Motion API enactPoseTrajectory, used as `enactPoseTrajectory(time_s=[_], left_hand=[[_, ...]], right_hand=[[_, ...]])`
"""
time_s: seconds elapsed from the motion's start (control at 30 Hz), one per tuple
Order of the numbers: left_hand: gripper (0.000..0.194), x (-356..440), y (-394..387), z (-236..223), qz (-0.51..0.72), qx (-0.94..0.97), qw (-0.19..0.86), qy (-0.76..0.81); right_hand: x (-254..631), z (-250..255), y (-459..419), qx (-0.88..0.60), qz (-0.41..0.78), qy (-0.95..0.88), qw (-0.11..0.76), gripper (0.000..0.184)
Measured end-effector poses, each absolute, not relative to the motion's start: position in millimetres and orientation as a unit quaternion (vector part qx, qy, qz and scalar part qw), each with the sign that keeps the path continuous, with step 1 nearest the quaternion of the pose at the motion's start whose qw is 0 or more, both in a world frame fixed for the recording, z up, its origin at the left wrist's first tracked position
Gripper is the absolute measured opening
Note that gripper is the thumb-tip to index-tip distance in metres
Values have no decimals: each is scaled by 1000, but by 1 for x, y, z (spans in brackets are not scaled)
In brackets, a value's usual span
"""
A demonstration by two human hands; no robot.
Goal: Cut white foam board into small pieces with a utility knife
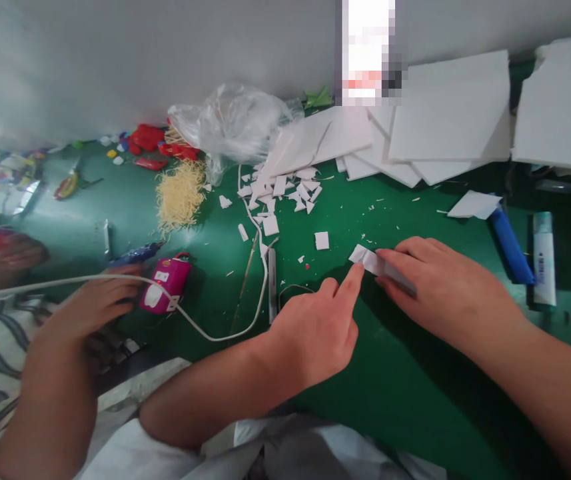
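Observation:
My right hand (440, 287) pinches a small white foam strip (378, 262) and holds it down on the green table (405, 387). My left hand (322, 327) is mostly curled, its index finger stretched out so the tip touches the strip's left end. A loose square foam chip (322, 241) lies just beyond my left hand. Many cut white foam scraps (285, 190) are scattered farther back.
Another person's hand (98, 300) at the left rests by a pink glue gun (165, 283) with a white cord (225, 333). White foam boards (445, 113) are stacked at the back right. A blue cutter (511, 245), a glue tube (544, 257), a plastic bag (235, 123) and yellow shreds (180, 195) lie around.

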State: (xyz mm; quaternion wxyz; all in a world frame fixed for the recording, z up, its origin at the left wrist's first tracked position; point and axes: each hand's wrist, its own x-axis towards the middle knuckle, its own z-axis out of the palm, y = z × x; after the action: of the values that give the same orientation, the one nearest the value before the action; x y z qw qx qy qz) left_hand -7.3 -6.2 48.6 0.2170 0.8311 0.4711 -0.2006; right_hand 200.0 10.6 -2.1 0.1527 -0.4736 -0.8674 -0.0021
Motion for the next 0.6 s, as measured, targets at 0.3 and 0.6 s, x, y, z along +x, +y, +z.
enactPoseTrajectory(time_s=[0.3,0.6], left_hand=[[73,-1,-7,52,-201,833,207,472],[72,-3,-5,54,-199,841,196,464]], right_hand=[[188,-7,7,-513,-32,-835,195,27],[182,-9,6,-505,-56,-831,227,33]])
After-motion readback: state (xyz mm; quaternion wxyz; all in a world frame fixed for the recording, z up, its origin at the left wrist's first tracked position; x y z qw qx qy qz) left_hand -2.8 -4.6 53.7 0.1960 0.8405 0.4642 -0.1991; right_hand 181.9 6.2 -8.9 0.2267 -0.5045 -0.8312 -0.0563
